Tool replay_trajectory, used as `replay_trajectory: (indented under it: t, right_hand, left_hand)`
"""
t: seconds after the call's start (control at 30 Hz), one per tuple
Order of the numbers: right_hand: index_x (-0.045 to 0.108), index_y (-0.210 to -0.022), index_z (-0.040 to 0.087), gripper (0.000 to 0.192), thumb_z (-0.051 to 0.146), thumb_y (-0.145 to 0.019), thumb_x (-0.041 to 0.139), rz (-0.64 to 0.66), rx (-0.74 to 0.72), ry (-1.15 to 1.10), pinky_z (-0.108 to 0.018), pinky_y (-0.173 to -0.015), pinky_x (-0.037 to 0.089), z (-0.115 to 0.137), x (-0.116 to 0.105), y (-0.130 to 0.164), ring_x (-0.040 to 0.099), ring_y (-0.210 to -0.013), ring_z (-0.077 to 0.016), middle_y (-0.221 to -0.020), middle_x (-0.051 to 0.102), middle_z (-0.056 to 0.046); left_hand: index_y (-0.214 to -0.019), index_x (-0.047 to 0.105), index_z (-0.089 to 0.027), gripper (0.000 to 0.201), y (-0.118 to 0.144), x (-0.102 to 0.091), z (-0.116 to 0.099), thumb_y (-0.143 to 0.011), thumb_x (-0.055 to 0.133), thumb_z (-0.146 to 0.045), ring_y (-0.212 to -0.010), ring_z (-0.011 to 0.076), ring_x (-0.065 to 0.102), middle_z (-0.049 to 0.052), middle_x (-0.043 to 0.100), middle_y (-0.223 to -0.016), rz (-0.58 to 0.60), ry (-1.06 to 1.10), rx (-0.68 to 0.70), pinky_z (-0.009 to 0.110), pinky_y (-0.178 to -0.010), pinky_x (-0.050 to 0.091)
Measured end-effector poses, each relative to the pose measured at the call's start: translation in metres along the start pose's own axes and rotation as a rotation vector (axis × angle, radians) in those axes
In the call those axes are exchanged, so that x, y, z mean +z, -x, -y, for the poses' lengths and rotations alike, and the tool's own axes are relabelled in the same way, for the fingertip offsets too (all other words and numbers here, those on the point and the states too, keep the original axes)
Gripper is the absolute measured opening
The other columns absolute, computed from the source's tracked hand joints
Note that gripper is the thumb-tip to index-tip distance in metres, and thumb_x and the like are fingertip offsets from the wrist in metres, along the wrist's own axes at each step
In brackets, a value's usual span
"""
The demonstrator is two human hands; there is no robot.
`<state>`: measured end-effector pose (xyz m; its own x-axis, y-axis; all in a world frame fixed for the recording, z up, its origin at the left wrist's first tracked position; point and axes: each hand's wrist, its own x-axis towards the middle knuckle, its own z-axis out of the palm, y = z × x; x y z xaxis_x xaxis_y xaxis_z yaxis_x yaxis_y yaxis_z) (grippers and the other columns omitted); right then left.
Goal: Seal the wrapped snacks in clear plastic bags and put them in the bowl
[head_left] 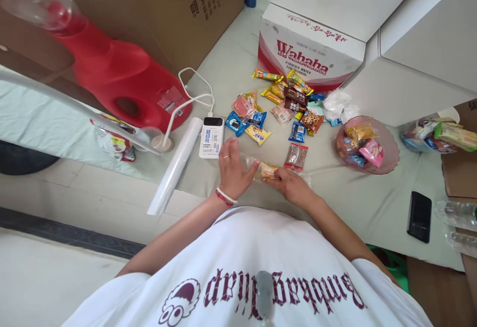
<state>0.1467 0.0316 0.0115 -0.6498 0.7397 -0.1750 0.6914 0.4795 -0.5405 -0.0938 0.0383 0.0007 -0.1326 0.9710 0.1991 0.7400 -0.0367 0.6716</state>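
Note:
My left hand and my right hand both grip a clear-wrapped snack packet near the front edge of the cloth-covered table. The left hand pinches one end, the right hand the other. A brown-wrapped snack lies just beyond the right hand. Farther back lies a scattered pile of wrapped snacks. A pink glass bowl with several snacks stands to the right.
A white power bank with a cable and a white roll lie to the left. A red plastic jug lies at the far left. A Wahaha carton stands behind the snacks. A black phone rests at right.

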Motion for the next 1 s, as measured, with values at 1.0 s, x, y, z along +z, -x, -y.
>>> replay_trajectory:
  t: [1.0]
  right_hand:
    - [0.066,-0.095,0.024,0.012,0.032,-0.096,0.056,-0.434,0.55,0.044,-0.035,-0.073,0.049,0.006,-0.019,0.048,0.064,-0.083,-0.0243,-0.099,0.07,-0.01]
  left_hand:
    - [-0.127,0.07,-0.024,0.035,0.029,0.037,-0.043,-0.103,0.046,-0.018,-0.106,0.0283,0.057,0.012,0.071,-0.123,0.507,-0.274,0.569,0.046,-0.083,0.039]
